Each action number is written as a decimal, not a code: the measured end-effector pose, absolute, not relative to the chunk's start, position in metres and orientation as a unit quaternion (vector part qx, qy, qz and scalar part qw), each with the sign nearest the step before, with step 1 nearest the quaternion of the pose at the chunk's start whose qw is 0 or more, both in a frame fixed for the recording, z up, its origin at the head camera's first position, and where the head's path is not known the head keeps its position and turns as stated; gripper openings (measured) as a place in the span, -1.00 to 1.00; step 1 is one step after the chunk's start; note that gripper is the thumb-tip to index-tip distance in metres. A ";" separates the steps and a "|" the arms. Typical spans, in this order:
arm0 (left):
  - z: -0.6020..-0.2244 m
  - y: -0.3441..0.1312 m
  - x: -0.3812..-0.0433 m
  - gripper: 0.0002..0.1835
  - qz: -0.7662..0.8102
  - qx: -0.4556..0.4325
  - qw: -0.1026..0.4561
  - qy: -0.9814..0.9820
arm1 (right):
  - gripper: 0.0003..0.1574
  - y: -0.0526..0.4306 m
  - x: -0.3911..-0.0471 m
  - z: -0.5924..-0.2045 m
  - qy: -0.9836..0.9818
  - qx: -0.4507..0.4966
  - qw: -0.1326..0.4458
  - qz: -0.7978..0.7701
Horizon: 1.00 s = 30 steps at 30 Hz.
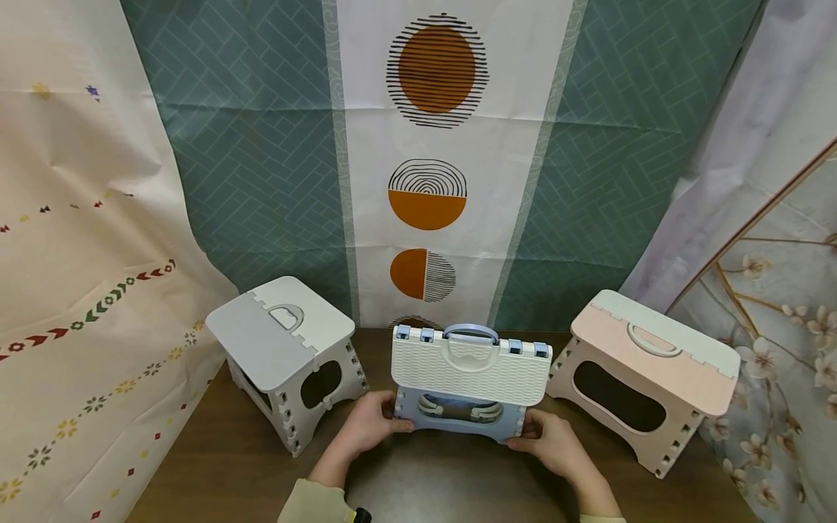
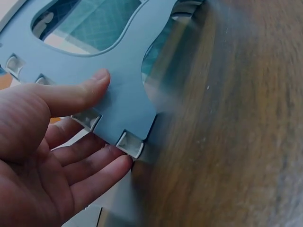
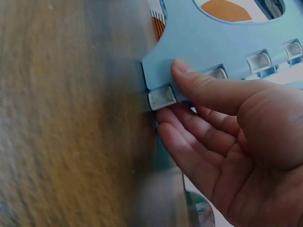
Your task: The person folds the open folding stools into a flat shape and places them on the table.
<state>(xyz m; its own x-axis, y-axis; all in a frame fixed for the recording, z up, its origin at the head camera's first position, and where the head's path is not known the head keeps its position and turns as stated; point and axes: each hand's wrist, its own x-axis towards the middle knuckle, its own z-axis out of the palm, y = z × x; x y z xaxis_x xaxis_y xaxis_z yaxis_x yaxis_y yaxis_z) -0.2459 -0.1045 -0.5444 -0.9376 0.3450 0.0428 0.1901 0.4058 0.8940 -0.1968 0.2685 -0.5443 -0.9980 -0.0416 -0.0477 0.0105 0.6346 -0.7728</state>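
At the far left, a grey-and-white stool [image 1: 285, 363] is left standing on the tabletop [image 1: 418, 483], well apart from the middle work though nearer to the left hand [image 1: 371, 423] than to the other. By that hand the lower left corner of a blue-and-white stool [image 1: 472, 386] is pinched: the thumb is laid on the outer face of the blue leg panel [image 1: 408, 405], and the fingers are bent in behind its end edge, partly spread. The stool itself is placed between the two hands and just beyond them, with its long axis run crosswise from one palm to the other, dipping slightly at the right end in the head view. The white seat panel [image 1: 425, 374] is tilted down toward the person, and the blue handle [image 1: 471, 329] is held uppermost along its top edge. Neither hand can be called the nearer, since one end is taken by each; whether the feet are touching the wood cannot be told. At the lower right corner the same pinch is mirrored by the right hand [image 1: 554, 443], thumb in front, fingers curved behind. Farther right, a pink-and-white stool [image 1: 644, 356] is stood just beside the held one, its long axis slanted.
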 end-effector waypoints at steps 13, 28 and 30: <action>-0.543 -0.107 -0.251 -0.28 0.535 0.113 0.045 0.836 | -0.26 0.267 -0.195 -0.539 0.898 0.033 0.023 -0.439; -0.548 -0.102 -0.248 -0.13 0.521 0.153 0.046 0.838 | -0.02 0.264 -0.198 -0.544 0.927 -0.006 0.007 -0.374; -0.548 -0.102 -0.248 -0.15 0.518 0.153 0.046 0.840 | -0.04 0.264 -0.198 -0.544 0.928 -0.007 0.006 -0.374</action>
